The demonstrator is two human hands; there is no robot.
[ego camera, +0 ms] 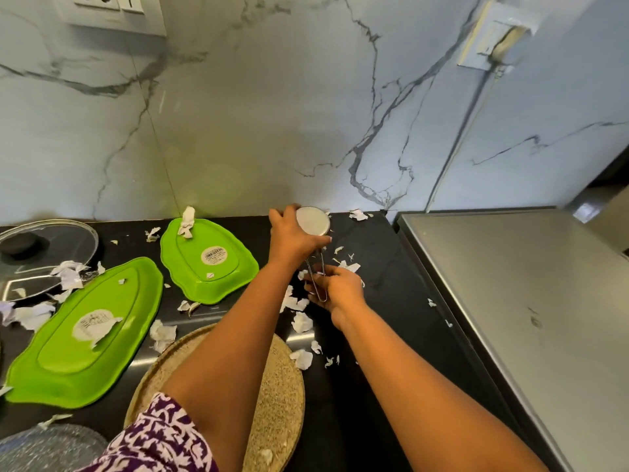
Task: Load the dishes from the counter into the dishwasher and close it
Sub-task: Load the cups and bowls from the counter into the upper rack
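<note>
Gripping with the left hand (292, 235) the rim of a small round steel vessel with a wire-loop handle (313, 222), perhaps a strainer. Pinching that handle with the right hand (335, 287), just nearer than the left. Left of both hands: two green oval plastic trays (207, 260) upside down on the black counter (377, 253), amid torn white paper scraps (301, 321).

A white marble wall (272, 114) with grey veins is rising just beyond the fingers (284, 212), with light glaring off it. A socket panel (112, 11) is sitting high to their left. A black counter (391, 267) is spreading beneath them, and a steel surface (527, 301) is lying to their right.
</note>
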